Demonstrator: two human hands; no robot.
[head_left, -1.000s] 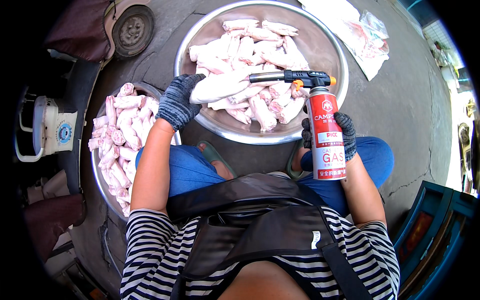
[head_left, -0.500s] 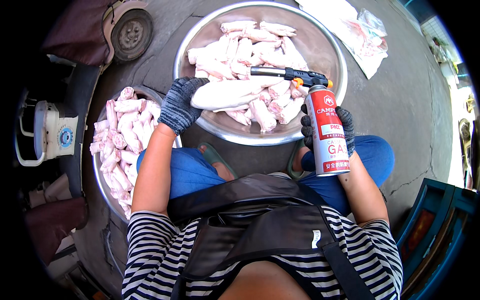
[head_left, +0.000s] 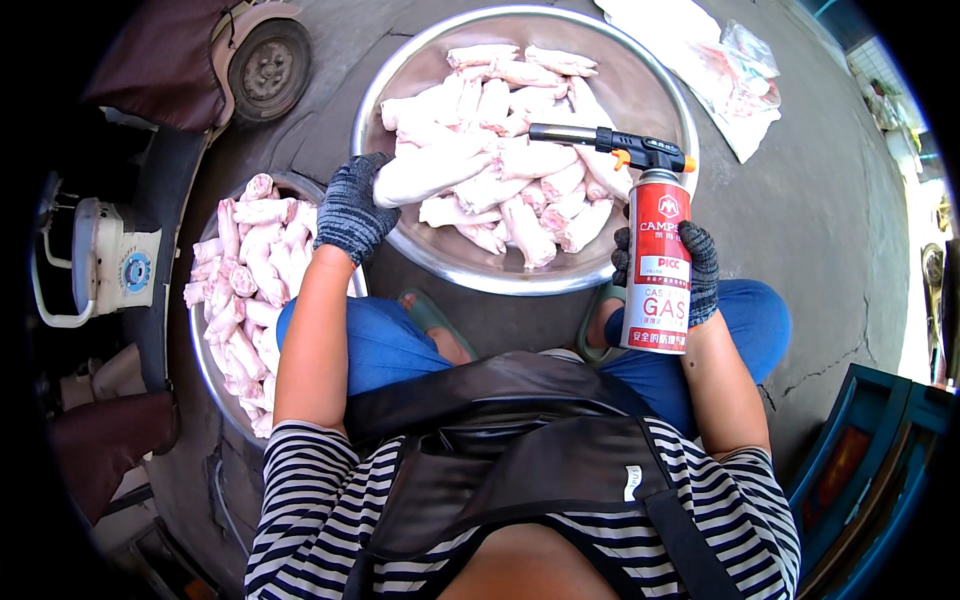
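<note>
My left hand (head_left: 353,213), in a grey-black knit glove, is closed on one end of a pale pig's trotter (head_left: 432,172). It holds the trotter over the near left part of a big steel basin (head_left: 520,281). Several more pig's trotters (head_left: 535,85) are heaped in that basin. My gloved right hand (head_left: 702,265) wraps round the red and white can of a gas torch (head_left: 657,265), held upright at the basin's right edge. The torch's black nozzle (head_left: 570,134) points left across the heap, a little beyond the held trotter. No flame can be made out.
At my left stands a second metal basin (head_left: 203,352) full of trotters (head_left: 262,265). Beyond it is a vehicle with a wheel (head_left: 270,68) and maroon cover (head_left: 165,75). A white sheet with plastic bag (head_left: 745,75) lies far right; a blue-green wooden object (head_left: 850,430) is near right.
The held trotter has turned, its far end swinging away from me. The torch has shifted slightly right and stands straighter. Both hands keep their hold.
</note>
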